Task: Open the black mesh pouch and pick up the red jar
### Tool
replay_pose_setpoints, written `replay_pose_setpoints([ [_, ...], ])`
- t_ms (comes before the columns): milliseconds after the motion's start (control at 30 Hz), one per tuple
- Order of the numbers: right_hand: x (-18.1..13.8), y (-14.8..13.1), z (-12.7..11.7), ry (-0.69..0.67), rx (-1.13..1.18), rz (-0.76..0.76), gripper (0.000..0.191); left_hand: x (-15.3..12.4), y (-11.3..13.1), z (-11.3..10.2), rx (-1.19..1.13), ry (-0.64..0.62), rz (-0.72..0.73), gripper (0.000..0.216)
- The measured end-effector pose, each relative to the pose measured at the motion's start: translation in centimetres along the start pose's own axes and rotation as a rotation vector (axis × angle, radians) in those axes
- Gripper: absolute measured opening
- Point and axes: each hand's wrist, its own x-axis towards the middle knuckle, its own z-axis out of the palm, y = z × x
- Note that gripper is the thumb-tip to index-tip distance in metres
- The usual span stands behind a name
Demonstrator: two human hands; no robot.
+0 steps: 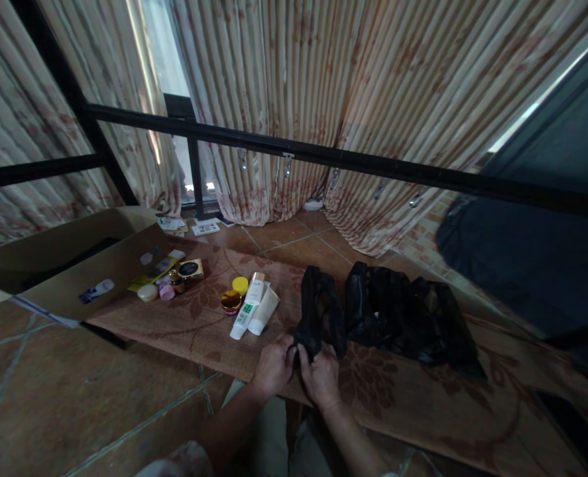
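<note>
My left hand [274,366] and my right hand [322,376] meet at the near end of a small black mesh pouch [319,311] lying on a brown patterned mat [209,324]. Both hands have their fingers curled round the pouch's lower edge. A bigger heap of black mesh bags [408,315] lies just to the right of the pouch. Left of my hands are two white tubes [254,308] side by side, a round amber jar [231,302] and a yellow lid [240,285].
An open cardboard box [59,262] lies at the left with small bottles, jars and a compact [190,268] by its flap. A black rail [323,156] crosses in front of the curtains. A dark bag [532,265] stands at the right. Tiled floor surrounds the mat.
</note>
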Motion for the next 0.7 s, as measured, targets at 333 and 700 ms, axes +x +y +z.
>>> replay_pose_setpoints([
  [333,-0.04,0.07,0.09,-0.006,-0.025,0.015,0.031,-0.14,-0.07,0.21,0.025,0.020,0.011,0.013],
  [700,0.02,-0.08,-0.18,0.006,-0.012,-0.009,0.031,-0.09,0.05,0.12,0.009,0.013,0.010,0.012],
])
